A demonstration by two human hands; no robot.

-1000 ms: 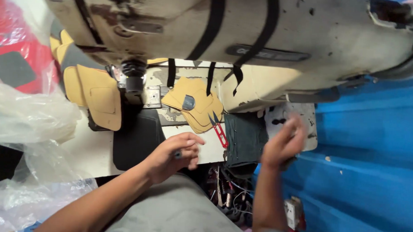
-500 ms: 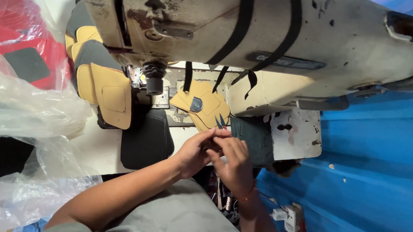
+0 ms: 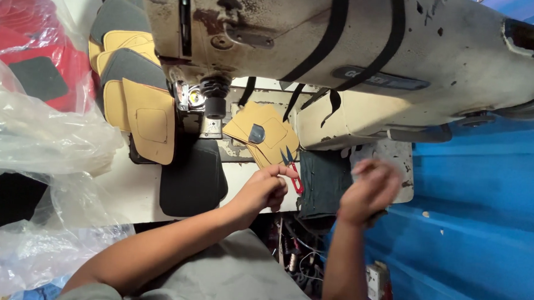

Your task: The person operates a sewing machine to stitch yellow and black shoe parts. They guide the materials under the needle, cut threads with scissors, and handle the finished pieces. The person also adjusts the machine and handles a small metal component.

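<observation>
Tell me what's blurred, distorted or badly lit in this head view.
Head view: the right hand is smeared by motion blur, fingers indistinct; the left hand by the red thread snips is fairly sharp; the sewing machine bulges with wide-angle distortion; the clear plastic bags catch soft glare; the gap under the table is dark.

Left hand (image 3: 264, 190) pinches red thread snips (image 3: 291, 168) beside tan pieces (image 3: 261, 132); right hand (image 3: 369, 192) hovers blurred.
</observation>
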